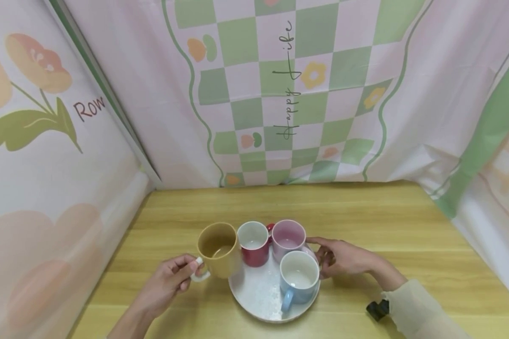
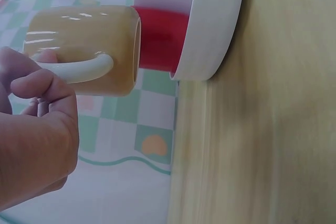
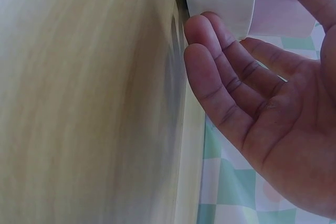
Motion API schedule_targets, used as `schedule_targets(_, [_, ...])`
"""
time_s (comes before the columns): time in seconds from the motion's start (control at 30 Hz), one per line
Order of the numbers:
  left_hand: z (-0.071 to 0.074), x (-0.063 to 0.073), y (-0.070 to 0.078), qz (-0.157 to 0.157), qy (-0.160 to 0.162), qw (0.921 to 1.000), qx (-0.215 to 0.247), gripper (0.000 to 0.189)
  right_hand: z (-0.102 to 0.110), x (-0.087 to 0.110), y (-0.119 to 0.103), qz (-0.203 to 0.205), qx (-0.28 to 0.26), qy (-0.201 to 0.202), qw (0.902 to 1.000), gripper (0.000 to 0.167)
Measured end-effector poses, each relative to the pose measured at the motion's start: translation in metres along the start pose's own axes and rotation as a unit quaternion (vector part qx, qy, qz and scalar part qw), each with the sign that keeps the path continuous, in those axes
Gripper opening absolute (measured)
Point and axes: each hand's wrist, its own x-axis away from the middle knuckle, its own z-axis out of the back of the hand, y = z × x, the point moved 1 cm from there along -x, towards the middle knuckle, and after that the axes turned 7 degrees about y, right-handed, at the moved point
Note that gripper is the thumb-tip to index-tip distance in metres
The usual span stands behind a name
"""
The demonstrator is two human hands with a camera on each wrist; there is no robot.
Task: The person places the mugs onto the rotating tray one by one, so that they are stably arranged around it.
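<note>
My left hand (image 1: 169, 282) pinches the white handle of a yellow mug (image 1: 225, 266), which is raised off the table at the left side of a round white plate (image 1: 258, 296). On the plate stand a red mug (image 1: 255, 254) with a white inside, a pink mug (image 1: 282, 256) and a light blue mug (image 1: 307, 294) whose handle points toward me. In the left wrist view, the yellow mug (image 2: 84, 35) hangs higher than the plate's rim. My right hand (image 1: 343, 256) is at the plate's right edge with relaxed fingers; its fingertips (image 3: 202, 61) are beside the plate's outer wall (image 3: 220, 3).
A wooden table (image 1: 186, 202) lies under everything. Printed cloth (image 1: 280, 94) hangs behind it, with more cloth (image 1: 46, 188) along the left side. A small black object (image 1: 377, 310) sits by the right sleeve (image 1: 415, 306).
</note>
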Motion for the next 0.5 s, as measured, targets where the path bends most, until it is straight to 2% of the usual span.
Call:
schedule_targets(0.23, [-0.009, 0.001, -0.005, -0.007, -0.033, 0.9994, 0.003, 0.018, 0.000, 0.000, 0.001, 0.001, -0.004, -0.002, 1.0000, 0.090])
schedule_targets(0.43, [-0.021, -0.002, -0.006, 0.012, -0.037, 0.9991, -0.018, 0.019, 0.000, 0.000, 0.001, 0.001, 0.000, -0.001, 1.0000, 0.090])
schedule_targets(0.5, [-0.026, -0.002, -0.007, 0.007, -0.042, 0.9988, -0.026, 0.024, 0.000, 0.000, 0.001, 0.000, 0.000, -0.001, 1.0000, 0.090])
